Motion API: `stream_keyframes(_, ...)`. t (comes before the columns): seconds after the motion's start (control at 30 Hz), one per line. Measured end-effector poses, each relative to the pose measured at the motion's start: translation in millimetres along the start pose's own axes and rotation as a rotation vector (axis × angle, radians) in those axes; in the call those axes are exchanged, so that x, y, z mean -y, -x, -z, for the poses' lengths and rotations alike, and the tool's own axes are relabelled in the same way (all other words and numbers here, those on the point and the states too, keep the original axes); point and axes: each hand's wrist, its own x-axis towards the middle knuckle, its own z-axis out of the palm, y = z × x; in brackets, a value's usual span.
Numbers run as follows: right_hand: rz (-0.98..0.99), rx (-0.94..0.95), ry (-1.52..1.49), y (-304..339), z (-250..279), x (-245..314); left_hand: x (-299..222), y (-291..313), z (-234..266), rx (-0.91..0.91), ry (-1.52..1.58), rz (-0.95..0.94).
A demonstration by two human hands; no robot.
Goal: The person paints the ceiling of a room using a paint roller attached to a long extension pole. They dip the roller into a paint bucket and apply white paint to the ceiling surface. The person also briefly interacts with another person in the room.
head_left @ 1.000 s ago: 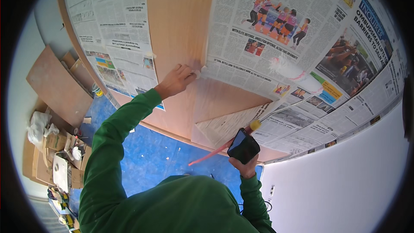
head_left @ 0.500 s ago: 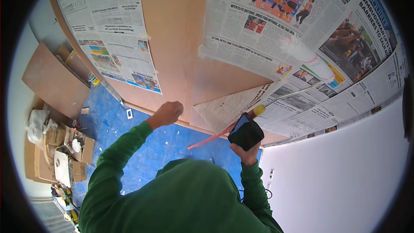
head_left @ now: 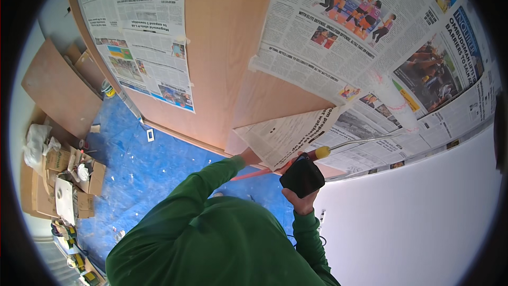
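Note:
My left hand (head_left: 252,156) is at the loose lower corner of a newspaper sheet (head_left: 288,130). The folded sheet hides its fingers, so their grip does not show. My right hand (head_left: 303,201) is closed around a dark phone (head_left: 302,176). Just behind the phone runs the red pole (head_left: 248,175) of a paint roller, with a yellow collar (head_left: 322,152) and a bent metal rod (head_left: 362,141). Its pale, pink-marked roller cover (head_left: 396,103) is blurred against the newspapered panel. Some fingers show between phone and pole; I cannot tell whose hand they belong to.
Newspaper (head_left: 143,37) is taped on the wooden panel (head_left: 217,47) at left too. Blue sheeting (head_left: 159,164) with scraps covers the floor. Cardboard boxes (head_left: 87,201), a plastic bag (head_left: 37,143) and leaning boards (head_left: 61,85) stand at left. A white wall (head_left: 413,206) rises at right.
My left hand has moved right, from in front of the bare wood to behind the loose newspaper corner. The phone stays in my right hand. The roller cover appears lower on the newspaper.

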Motion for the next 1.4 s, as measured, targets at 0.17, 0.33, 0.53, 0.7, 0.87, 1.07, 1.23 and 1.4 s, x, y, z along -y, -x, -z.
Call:
stream_keyframes(0.17,-0.003,-0.035,0.01,6,0,3,7,-24,29,-0.259,0.128,-0.019)
stream_keyframes(0.33,0.057,-0.078,0.045,12,8,-5,-62,-88,172,-0.68,0.082,0.044)
stream_keyframes(0.53,0.023,-0.141,0.001,7,-3,14,-65,-101,217,-0.848,0.358,0.107)
stream_keyframes(0.7,0.036,-0.1,0.05,3,-1,11,-55,-108,231,-0.905,0.415,0.181)
stream_keyframes(0.87,-0.02,-0.093,0.024,5,-1,7,-59,-119,242,-0.929,0.429,0.284)
stream_keyframes(1.07,-0.026,-0.111,-0.016,5,1,3,-58,-122,243,-0.983,0.438,0.268)
stream_keyframes(1.23,-0.015,-0.074,0.015,6,6,-2,-60,-128,240,-1.042,0.303,0.299)
stream_keyframes(1.4,-0.009,-0.069,-0.002,2,4,-1,-50,-137,228,-1.167,0.068,0.275)
